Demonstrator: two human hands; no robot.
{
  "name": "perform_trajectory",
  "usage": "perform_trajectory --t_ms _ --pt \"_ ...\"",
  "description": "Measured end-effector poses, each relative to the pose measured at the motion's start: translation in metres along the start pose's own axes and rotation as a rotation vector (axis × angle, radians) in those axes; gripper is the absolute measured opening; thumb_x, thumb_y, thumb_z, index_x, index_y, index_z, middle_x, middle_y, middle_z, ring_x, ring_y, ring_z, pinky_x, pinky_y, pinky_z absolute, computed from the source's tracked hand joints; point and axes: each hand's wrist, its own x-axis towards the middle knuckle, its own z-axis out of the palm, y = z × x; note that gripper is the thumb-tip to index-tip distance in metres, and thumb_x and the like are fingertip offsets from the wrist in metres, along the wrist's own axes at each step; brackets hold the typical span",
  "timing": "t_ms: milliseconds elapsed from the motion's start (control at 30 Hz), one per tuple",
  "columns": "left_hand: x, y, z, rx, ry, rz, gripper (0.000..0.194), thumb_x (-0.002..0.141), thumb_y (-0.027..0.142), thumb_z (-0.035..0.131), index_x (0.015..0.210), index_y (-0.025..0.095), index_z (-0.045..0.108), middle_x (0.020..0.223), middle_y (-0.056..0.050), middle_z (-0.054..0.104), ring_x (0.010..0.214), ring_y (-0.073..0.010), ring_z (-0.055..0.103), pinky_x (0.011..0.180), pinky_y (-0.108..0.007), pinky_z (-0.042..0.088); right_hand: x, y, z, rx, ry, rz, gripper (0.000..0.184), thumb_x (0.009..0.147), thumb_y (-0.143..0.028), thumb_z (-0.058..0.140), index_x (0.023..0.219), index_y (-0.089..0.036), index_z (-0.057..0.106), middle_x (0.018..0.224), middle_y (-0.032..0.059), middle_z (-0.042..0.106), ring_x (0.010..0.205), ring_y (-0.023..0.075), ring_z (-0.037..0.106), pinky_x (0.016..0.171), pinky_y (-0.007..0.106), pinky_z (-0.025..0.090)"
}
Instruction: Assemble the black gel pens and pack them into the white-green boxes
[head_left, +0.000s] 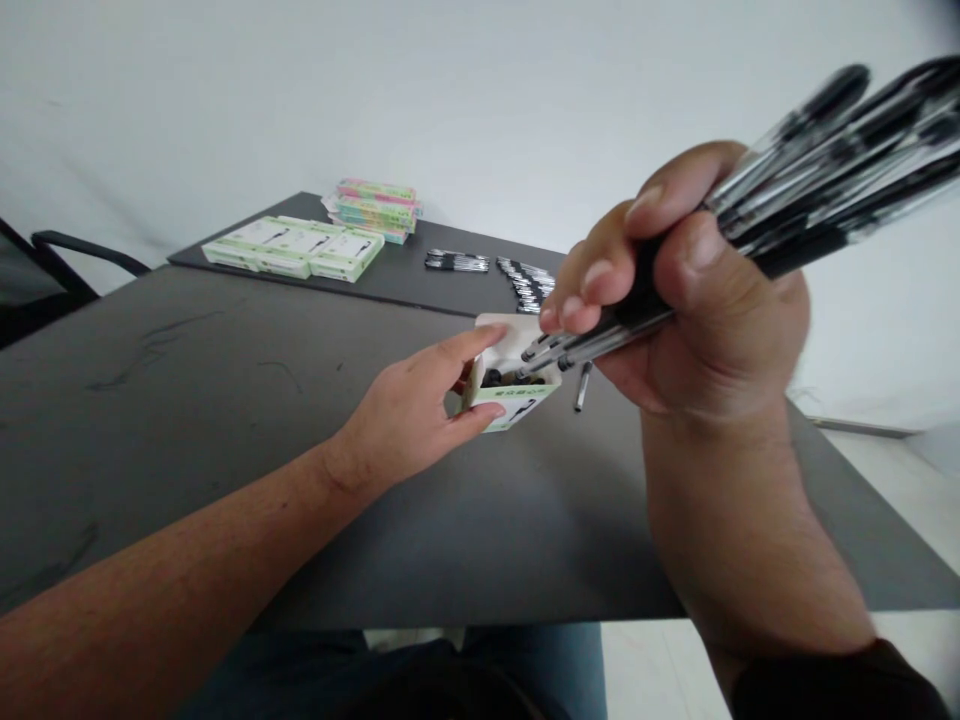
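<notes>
My left hand (427, 400) grips a small white and green carton (514, 408), thumb on the near face and fingers round its far side. The carton's end is open towards me, its flap up, and dark pen ends show inside. My right hand (705, 270) is closed round a bundle of clear and black pens (817, 170), raised close to the camera. The lower ends of these pens point down at the carton's mouth; whether they touch it I cannot tell. A single pen (583, 387) lies on the table just right of the carton.
Flat white and green boxes (296, 247) lie at the back left, with a stack of colourful packs (375, 207) behind them. A small pile of pens (456, 261) and a row of pens (529, 283) rest on the far dark table. A black chair (82, 265) stands at the left.
</notes>
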Motion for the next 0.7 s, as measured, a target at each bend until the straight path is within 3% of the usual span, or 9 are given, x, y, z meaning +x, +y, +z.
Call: perform_trajectory --t_ms 200,367,600,700 --pt "0.001 -0.001 -0.002 0.033 -0.014 0.028 0.073 0.097 0.041 0.084 0.165 0.031 0.059 0.154 -0.008 0.076 0.121 -0.0309 0.082 0.120 -0.049 0.063 -0.001 0.001 0.003 0.099 -0.148 -0.071 0.010 0.103 -0.037 0.086 0.103 -0.028 0.080 0.086 -0.0026 0.080 0.074 0.0181 0.080 0.074 0.034 0.070" --pt "0.002 0.000 -0.003 0.054 -0.048 0.004 0.068 0.098 0.041 0.083 0.161 0.030 0.062 0.145 -0.008 0.080 0.116 -0.0306 0.082 0.113 -0.048 0.065 0.002 0.009 0.002 0.052 -0.153 0.013 0.026 0.095 -0.047 0.094 0.100 -0.027 0.079 0.081 -0.0026 0.077 0.073 0.0186 0.080 0.073 0.033 0.070" --pt "0.003 0.001 -0.004 0.111 -0.022 0.054 0.050 0.098 0.038 0.082 0.145 0.027 0.073 0.136 -0.008 0.082 0.124 -0.0329 0.080 0.112 -0.046 0.065 0.004 0.020 -0.002 -0.006 -0.359 0.181 0.039 0.091 -0.056 0.096 0.103 -0.023 0.079 0.087 0.0006 0.078 0.084 0.0201 0.082 0.078 0.033 0.070" --pt "0.005 0.001 -0.003 0.054 -0.026 0.030 0.053 0.097 0.036 0.082 0.147 0.026 0.072 0.135 -0.007 0.083 0.116 -0.0302 0.082 0.109 -0.043 0.066 0.004 0.022 -0.006 -0.071 -0.356 0.208 0.039 0.089 -0.054 0.097 0.102 -0.021 0.080 0.090 0.0013 0.079 0.089 0.0211 0.083 0.083 0.034 0.070"
